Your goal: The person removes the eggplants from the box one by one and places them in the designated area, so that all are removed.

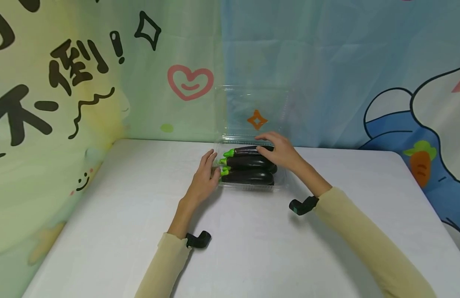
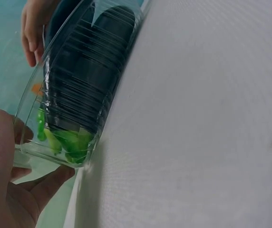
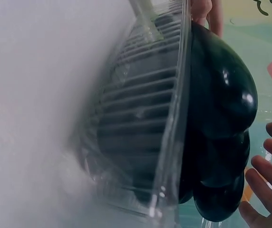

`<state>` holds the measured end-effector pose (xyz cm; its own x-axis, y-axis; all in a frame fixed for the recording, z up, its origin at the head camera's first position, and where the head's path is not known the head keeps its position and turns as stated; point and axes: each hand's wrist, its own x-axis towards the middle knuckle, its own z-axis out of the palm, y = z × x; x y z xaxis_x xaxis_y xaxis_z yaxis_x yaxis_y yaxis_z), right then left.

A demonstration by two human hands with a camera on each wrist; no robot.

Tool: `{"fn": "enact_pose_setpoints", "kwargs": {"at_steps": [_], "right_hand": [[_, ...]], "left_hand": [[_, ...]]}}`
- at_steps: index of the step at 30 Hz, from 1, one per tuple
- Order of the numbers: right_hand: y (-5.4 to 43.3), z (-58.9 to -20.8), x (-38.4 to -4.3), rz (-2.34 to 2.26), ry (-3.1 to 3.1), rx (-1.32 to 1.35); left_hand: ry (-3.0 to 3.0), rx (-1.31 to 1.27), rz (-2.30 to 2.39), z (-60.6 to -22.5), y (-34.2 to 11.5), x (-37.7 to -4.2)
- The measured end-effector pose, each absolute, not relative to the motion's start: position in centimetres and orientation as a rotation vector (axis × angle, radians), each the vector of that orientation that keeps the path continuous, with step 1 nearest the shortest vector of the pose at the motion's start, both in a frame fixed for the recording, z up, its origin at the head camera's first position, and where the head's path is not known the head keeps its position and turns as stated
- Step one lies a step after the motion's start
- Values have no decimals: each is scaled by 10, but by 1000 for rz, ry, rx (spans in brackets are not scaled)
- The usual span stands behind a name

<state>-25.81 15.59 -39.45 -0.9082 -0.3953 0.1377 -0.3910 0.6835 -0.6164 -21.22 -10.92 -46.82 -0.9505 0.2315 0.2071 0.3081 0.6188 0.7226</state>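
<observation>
Several dark eggplants [image 1: 247, 177] with green stem ends lie side by side, partly stacked, in a clear plastic container [image 1: 248, 187]. Its transparent lid [image 1: 237, 103] stands raised at the back. At the container's left end, my left hand [image 1: 203, 182] pinches the rim by the stems; in the left wrist view, fingers [image 2: 50, 187] lie against the corner. My right hand [image 1: 280, 152] hovers around the right end of the rearmost eggplant [image 1: 248, 150], fingers spread. The right wrist view has its fingertips [image 3: 259, 161] beside the rounded eggplant ends, without a grip on them.
A white-covered table [image 1: 245, 244] carries the container near its back edge. Right behind it hangs a printed cloth backdrop [image 1: 319, 74], which also runs along the left side. Each wrist wears a small black camera [image 1: 198, 239].
</observation>
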Motion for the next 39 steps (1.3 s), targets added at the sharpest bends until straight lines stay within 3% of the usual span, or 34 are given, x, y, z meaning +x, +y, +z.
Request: {"fn": "enact_pose_setpoints", "kwargs": {"at_steps": [14, 39], "right_hand": [[148, -393, -274, -816, 2818, -844], [131, -394, -291, -753, 2709, -914]], "left_hand": [[-2743, -447, -1269, -467, -109, -211], [-2731, -441, -1279, -469, -110, -213]]}}
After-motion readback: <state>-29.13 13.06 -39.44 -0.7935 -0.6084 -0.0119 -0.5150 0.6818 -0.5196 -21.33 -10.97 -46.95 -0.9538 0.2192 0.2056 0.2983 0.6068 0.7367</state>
